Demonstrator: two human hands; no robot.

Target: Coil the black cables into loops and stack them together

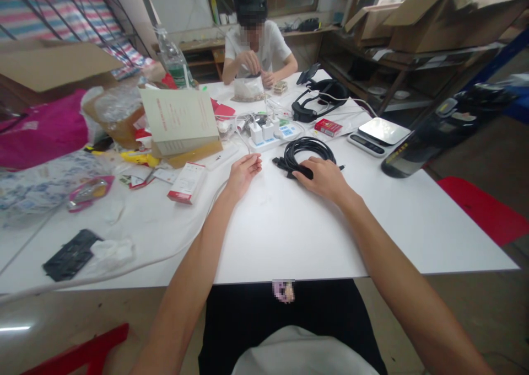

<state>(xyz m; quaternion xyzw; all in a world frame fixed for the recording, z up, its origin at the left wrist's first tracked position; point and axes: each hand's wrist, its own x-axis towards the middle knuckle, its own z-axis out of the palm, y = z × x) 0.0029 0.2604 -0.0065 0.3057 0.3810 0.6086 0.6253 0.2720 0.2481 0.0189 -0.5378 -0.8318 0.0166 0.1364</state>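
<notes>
1. Pale shirt cloth [289, 353] lies nearest the camera, well in front of the power strip [268, 143].
2. Right hand [324, 179]: fingers curled narrow over the near side of the black cable coil [292, 153], which rests on the counter [281, 231] just to the right and front of the power strip. Gripped at one side only, its loops could spread if lifted.
3. Left hand [244, 175]: seemingly empty, fingers loosely bent, in front of the power strip. The white cord [93, 279] runs close by that forearm; a sweep could catch it and tug things.
4. The coil's loose plug ends could snag among the power strip's chargers.
5. The red box [328, 127], right of the power strip, could be nudged by swinging loops.
6. Farther right of the power strip, the bottle [403, 157] could topple if an elbow swings wide, striking the scale [378, 135].
</notes>
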